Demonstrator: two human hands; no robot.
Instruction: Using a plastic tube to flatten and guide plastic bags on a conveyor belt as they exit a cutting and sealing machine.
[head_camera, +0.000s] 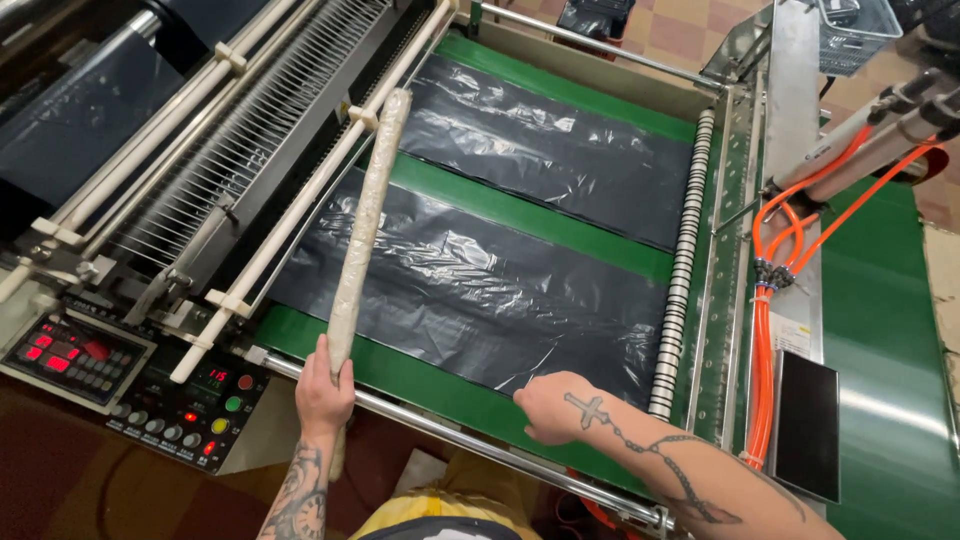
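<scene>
On the green belt (520, 215) of the machine, two black plastic sheets (470, 290) lying flat. Left hand (323, 390) wrapped tight round a long pale stick (365, 225), slanting up over the near sheet. Right hand (555, 405) curled at that sheet's near edge, fingers hidden, grip not clear.

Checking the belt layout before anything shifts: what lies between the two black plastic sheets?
In the head view, a bare strip of green belt separates the near black sheet from the far black sheet; nothing rests on it.

grey control panel (75, 358) with red lit displays at lower left; dark blank screen (807, 425) lower right.
</scene>
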